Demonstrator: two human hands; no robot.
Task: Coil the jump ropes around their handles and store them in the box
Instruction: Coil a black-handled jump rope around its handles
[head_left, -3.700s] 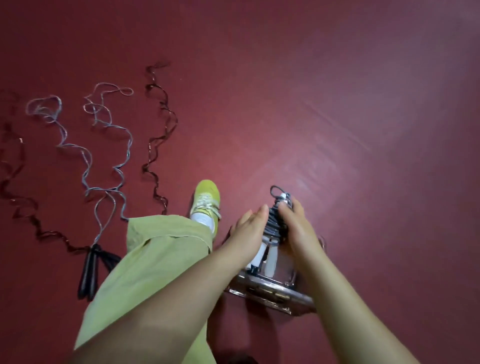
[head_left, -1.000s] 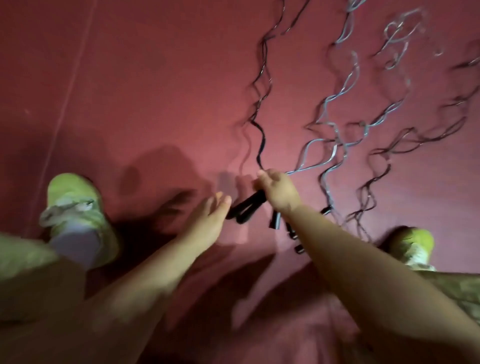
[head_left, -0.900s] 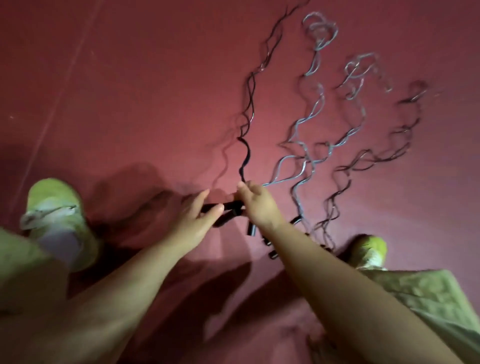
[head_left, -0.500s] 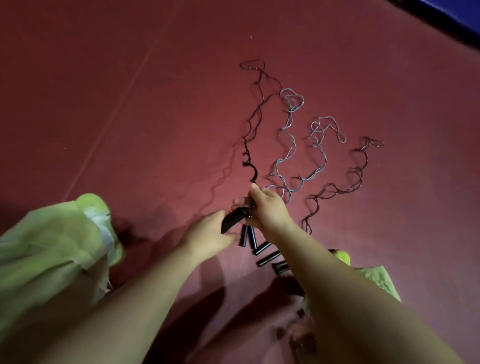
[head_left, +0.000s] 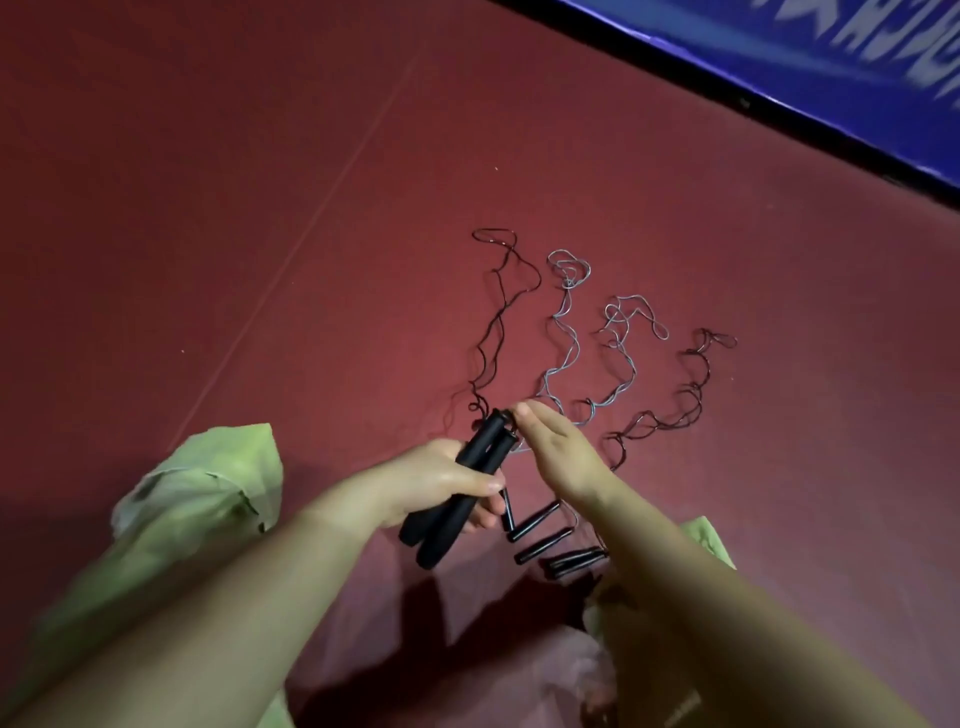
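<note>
My left hand (head_left: 441, 480) grips a pair of black jump-rope handles (head_left: 465, 483) held side by side, lifted off the red floor. Their dark rope (head_left: 498, 322) trails from the handles' top across the floor. My right hand (head_left: 558, 452) is beside the top of the handles with its fingers extended near the rope's start; I cannot tell whether it pinches the rope. Several more black handles (head_left: 537, 519) lie on the floor under my right wrist. Two grey ropes (head_left: 569, 332) and another dark rope (head_left: 685, 395) snake away from them. The box is out of view.
My legs in light green trousers (head_left: 171, 525) flank the handles at the bottom left and right. A pale line (head_left: 311, 213) runs across the red floor. A blue padded barrier with a black base (head_left: 779, 98) borders the floor at the top right.
I left the box and turned to the ropes on the floor. My right hand picked up the handle pair and passed it to my left hand, which now grips it higher off the floor.
</note>
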